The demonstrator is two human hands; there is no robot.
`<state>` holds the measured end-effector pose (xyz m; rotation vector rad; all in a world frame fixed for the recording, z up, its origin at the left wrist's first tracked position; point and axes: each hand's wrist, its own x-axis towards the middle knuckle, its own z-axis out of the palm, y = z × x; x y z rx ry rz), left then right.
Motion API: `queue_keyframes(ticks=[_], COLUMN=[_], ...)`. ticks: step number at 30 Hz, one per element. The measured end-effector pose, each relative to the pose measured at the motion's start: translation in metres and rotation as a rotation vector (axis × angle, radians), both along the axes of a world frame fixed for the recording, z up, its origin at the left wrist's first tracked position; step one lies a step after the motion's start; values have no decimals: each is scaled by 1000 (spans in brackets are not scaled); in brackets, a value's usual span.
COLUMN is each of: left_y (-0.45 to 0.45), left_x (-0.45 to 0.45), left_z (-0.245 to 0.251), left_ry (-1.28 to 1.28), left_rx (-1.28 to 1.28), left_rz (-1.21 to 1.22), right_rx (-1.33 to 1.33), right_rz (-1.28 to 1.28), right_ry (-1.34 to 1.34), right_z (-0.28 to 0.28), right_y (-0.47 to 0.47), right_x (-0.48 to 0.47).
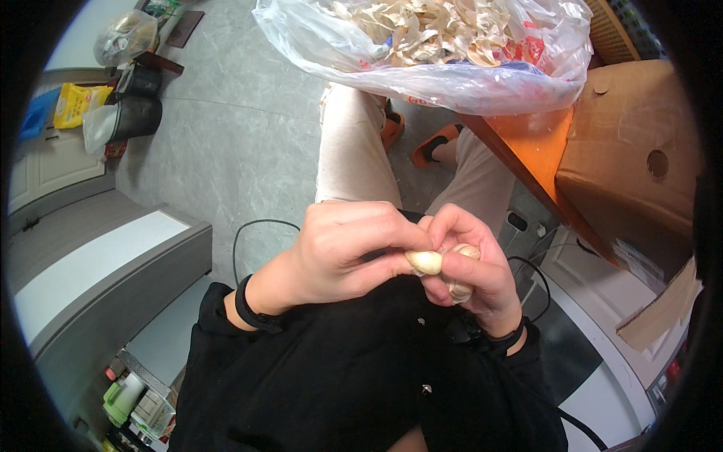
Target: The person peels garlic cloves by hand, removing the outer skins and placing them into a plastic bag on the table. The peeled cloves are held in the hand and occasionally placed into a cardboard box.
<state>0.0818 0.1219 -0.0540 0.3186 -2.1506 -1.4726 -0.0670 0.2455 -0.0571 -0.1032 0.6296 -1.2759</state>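
Just above my lap, both hands meet over garlic. The fingertips of my left hand (356, 248) pinch one end of a pale, bared garlic clove (424, 262). Its other end touches the thumb of my right hand (480, 268). That hand is closed around more garlic (462, 291) with papery, streaked skin, partly hidden by the thumb and fingers. Whether it is one bulb or separate cloves, I cannot tell. Beyond my knees, a clear plastic bag (491, 90) gapes wide, with a heap of dry garlic skins (440, 34) inside.
The bag rests by an orange-brown wooden tabletop (542, 135), where a cardboard box (627, 147) stands on the right. A black bin (141, 116) with a bag liner is at the left across the grey tiled floor (243, 130). Dark cables (248, 223) run beside me.
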Motion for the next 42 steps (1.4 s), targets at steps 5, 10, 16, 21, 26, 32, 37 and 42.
queue_keyframes(ticks=[5,10,16,21,26,32,37,42], left_y=[-6,-11,-12,-9,-10,-9,-6,-5], left_x=[2,1,-1,-3,-3,-4,-3,-4], left_z=[0,4,3,0,4,4,4,4], left_ry=[14,-10,-48,-91,-108,-52,-45,-74], left_rx=[-67,-226,-286,-220,-199,-81,43,237], left_rz=[-94,-205,-291,-260,-161,-114,-133,-141], right_rx=[25,47,44,52,38,-48,-58,-51], right_rz=[34,45,61,48,-40,-173,-158,-164], right_ry=[23,101,156,434,467,633,777,824], right_z=[2,2,-2,-5,0,5,8,8], right_y=[0,0,1,0,4,9,12,10], right_x=[-1,0,2,9,7,6,6,7])
